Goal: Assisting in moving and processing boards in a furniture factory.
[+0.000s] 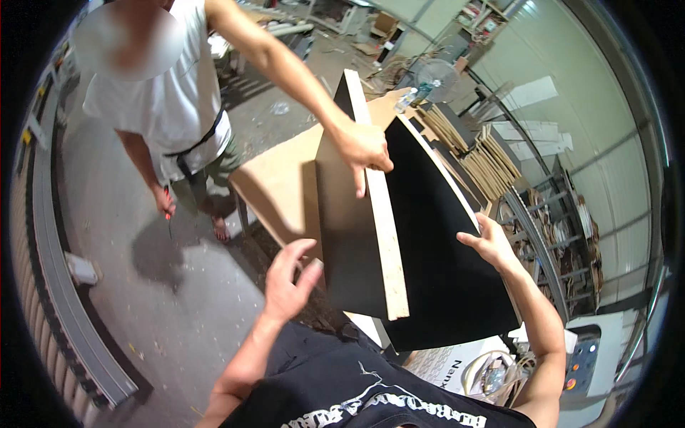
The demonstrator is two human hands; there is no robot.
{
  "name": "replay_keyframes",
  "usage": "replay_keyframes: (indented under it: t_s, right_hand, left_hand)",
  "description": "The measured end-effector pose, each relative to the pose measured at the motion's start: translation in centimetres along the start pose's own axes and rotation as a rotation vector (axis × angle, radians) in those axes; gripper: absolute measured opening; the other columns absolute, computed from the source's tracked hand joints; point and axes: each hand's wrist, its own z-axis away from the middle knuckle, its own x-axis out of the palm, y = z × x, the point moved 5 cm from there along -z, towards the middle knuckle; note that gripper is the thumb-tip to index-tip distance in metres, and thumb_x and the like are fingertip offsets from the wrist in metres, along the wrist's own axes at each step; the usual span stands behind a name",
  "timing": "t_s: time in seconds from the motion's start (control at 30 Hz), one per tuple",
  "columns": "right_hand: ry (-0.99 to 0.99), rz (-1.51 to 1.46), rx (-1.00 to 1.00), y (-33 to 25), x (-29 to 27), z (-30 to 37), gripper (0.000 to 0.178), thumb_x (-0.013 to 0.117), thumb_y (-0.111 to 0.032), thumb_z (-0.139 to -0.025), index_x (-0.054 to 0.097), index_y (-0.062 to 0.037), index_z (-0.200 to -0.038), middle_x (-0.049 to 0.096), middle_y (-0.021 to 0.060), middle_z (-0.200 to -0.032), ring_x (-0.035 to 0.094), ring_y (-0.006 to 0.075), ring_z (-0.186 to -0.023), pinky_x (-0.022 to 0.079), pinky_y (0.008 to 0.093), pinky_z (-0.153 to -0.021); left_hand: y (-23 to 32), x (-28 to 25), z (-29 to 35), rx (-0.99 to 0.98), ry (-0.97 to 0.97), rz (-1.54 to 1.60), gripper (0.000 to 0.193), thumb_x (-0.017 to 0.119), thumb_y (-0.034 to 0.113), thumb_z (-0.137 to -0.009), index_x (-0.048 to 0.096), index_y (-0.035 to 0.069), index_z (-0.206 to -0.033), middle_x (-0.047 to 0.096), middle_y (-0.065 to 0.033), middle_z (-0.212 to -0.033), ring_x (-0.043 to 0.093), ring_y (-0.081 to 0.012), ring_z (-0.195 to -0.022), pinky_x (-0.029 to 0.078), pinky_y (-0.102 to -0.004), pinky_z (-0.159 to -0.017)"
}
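A dark board (349,235) stands on edge, its raw wood edge (383,228) facing up. Beside it on the right is a wide black panel (446,292) with a pale edge along its far right side. My right hand (492,246) grips that right edge, thumb over the black face. My left hand (289,282) is just left of the dark board's near end, thumb and fingers apart, holding nothing. Across from me, a co-worker's hand (360,150) rests over the board's top edge. The co-worker's other hand (165,203) holds a red-handled tool (168,194).
Both panels are over a tan worktable (275,171). Stacked wooden strips (489,167) and plastic bottles (405,100) sit at the far right. A roller conveyor (78,342) runs along the left. A control panel with buttons (581,364) and coiled tubing (492,371) are near right.
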Motion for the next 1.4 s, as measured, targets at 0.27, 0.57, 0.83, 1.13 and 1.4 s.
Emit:
replay_keyframes:
  t_s: [0.27, 0.57, 0.83, 1.13, 1.4]
  right_hand:
    - [0.029, 0.12, -0.022, -4.9, 2.8, -6.5, 0.047, 0.078, -0.035, -0.082, 0.062, 0.0011, -0.107, 0.062, 0.014, -0.079, 0.057, 0.0242, -0.072, 0.047, 0.0391, -0.068]
    - [0.0, 0.215, 0.021, -9.6, 8.2, -10.5, 0.041, 0.068, -0.033, -0.089, 0.057, 0.0042, -0.1, 0.067, 0.0282, -0.08, 0.067, 0.0451, -0.079, 0.051, 0.0521, -0.071]
    - [0.041, 0.149, 0.057, -11.4, 9.7, -9.8, 0.044, 0.054, -0.037, -0.099, 0.056, 0.0068, -0.102, 0.065, 0.0324, -0.079, 0.065, 0.0499, -0.079, 0.05, 0.0551, -0.074]
    - [-0.008, -0.232, -0.052, -10.0, 9.7, -8.7, 0.037, 0.043, -0.031, -0.105, 0.063, -0.0003, -0.105, 0.065, 0.0249, -0.09, 0.064, 0.0397, -0.081, 0.05, 0.0478, -0.077]
    - [0.032, -0.627, -0.069, -3.4, 11.4, -3.7, 0.044, 0.047, -0.039, -0.106, 0.065, 0.0017, -0.112, 0.068, 0.0082, -0.096, 0.059, 0.0158, -0.089, 0.049, 0.0326, -0.083]
  left_hand:
    - [10.2, 6.8, -3.5, 0.71, -0.373, 0.13, 0.051, 0.073, 0.027, -0.088, 0.058, 0.003, -0.131, 0.055, -0.0201, -0.139, 0.049, -0.0389, -0.134, 0.035, -0.0526, -0.115]
    - [9.2, 10.2, -6.0, 0.873, -0.377, 0.051, 0.026, 0.069, 0.027, -0.087, 0.071, 0.004, -0.101, 0.069, -0.0107, -0.117, 0.063, -0.0249, -0.115, 0.038, -0.046, -0.111]
    - [9.2, 12.3, -6.5, 0.814, -0.448, 0.132, 0.032, 0.069, 0.025, -0.088, 0.068, 0.002, -0.109, 0.062, -0.0141, -0.132, 0.057, -0.0285, -0.125, 0.036, -0.0459, -0.112]
    - [7.0, 13.3, -7.0, 0.876, -0.507, 0.096, 0.038, 0.071, 0.025, -0.084, 0.066, 0.002, -0.114, 0.063, -0.0165, -0.129, 0.058, -0.0319, -0.122, 0.039, -0.0486, -0.108]
    - [8.8, 14.8, -8.2, 0.904, -0.524, -0.057, 0.032, 0.06, 0.027, -0.092, 0.069, 0.002, -0.11, 0.068, -0.015, -0.121, 0.061, -0.0326, -0.119, 0.034, -0.0474, -0.11]
